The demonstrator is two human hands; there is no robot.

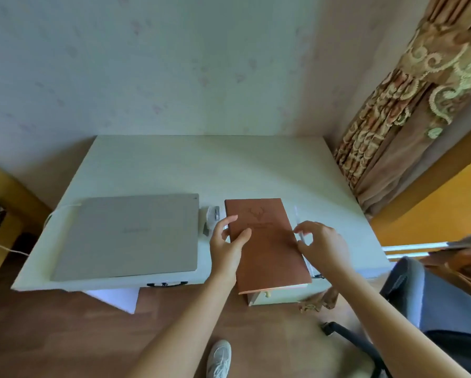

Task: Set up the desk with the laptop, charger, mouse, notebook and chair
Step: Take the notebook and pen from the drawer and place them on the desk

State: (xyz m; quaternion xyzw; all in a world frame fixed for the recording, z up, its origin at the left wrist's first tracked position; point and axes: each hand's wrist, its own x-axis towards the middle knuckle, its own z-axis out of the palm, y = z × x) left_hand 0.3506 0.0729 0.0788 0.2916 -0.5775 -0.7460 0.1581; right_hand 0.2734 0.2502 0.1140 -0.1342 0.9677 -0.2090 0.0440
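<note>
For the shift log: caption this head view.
Both hands position the brown notebook beside the closed laptop.

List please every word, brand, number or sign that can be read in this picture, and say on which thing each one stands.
No text here can be read with certainty.
Closed grey laptop: a faint mark in the middle of the lid, too blurred to read.
Brown notebook: an embossed deer head emblem on the cover, with lines of lettering under it, too small to read.
Desk, wall and curtain: no text.
</note>
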